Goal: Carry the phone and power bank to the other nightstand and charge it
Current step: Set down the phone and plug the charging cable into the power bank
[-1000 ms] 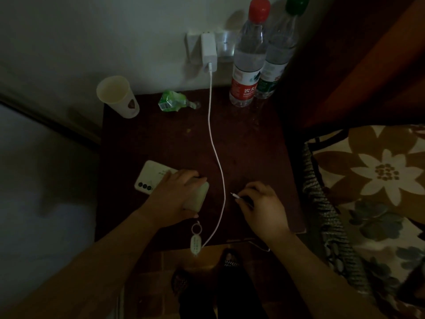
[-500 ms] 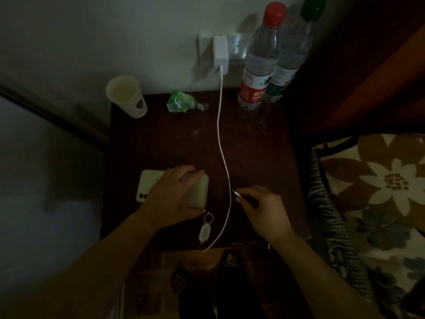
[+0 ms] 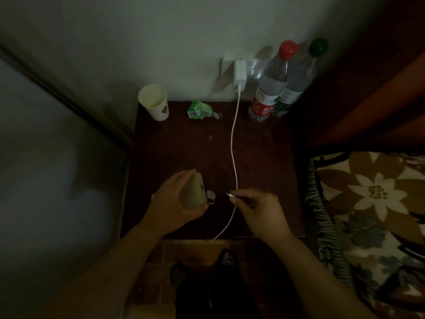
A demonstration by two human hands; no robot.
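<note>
My left hand [image 3: 171, 203] grips a pale cream power bank [image 3: 193, 192], tilted up on its edge with its port end facing right. A small white tag [image 3: 211, 196] hangs from it. My right hand [image 3: 259, 210] pinches the plug end [image 3: 230, 195] of a white charging cable [image 3: 233, 143], a short gap from the power bank's port. The cable runs up to a white charger [image 3: 239, 72] in a wall socket. The phone is hidden behind my left hand. Both hands are over the front of the dark wooden nightstand [image 3: 174, 148].
A paper cup [image 3: 154, 102] stands at the back left, a crumpled green wrapper [image 3: 200, 109] beside it. A red-capped bottle [image 3: 269, 88] and a green-capped bottle [image 3: 299, 81] stand at the back right. A floral bed cover [image 3: 372, 203] lies to the right.
My left hand has lifted the power bank off the phone and tilted it on edge. My right hand brought the cable plug closer to its port. The phone is no longer visible.
</note>
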